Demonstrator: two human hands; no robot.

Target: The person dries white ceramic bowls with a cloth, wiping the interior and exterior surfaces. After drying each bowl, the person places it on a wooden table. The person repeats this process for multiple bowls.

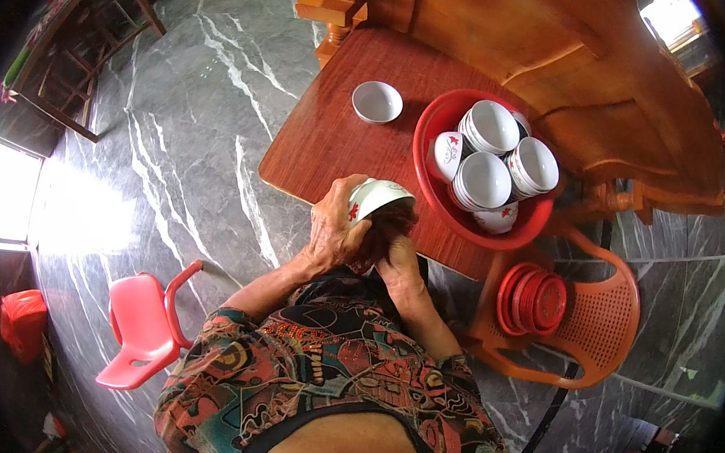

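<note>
My left hand (336, 221) grips a white bowl (378, 194) with red flower decoration from its outer side. The bowl is tilted, its opening towards my right hand (400, 258). That hand presses a dark reddish-brown cloth (388, 228) against the bowl's mouth; the cloth partly hides my fingers. A single white bowl (377, 102) stands upright on the wooden table (319, 133) beyond my hands. To the right sits a red plastic basin (423, 148) holding several stacks of white bowls (486, 180), with some decorated bowls (448, 155) lying on their sides.
A carved wooden bench back (578, 84) rises behind the table. At right, an orange plastic chair (605, 309) bears stacked red plastic containers (532, 299). A small pink chair (141, 318) stands on the marbled floor (201, 169) at left. A wooden stand (89, 45) is at upper left.
</note>
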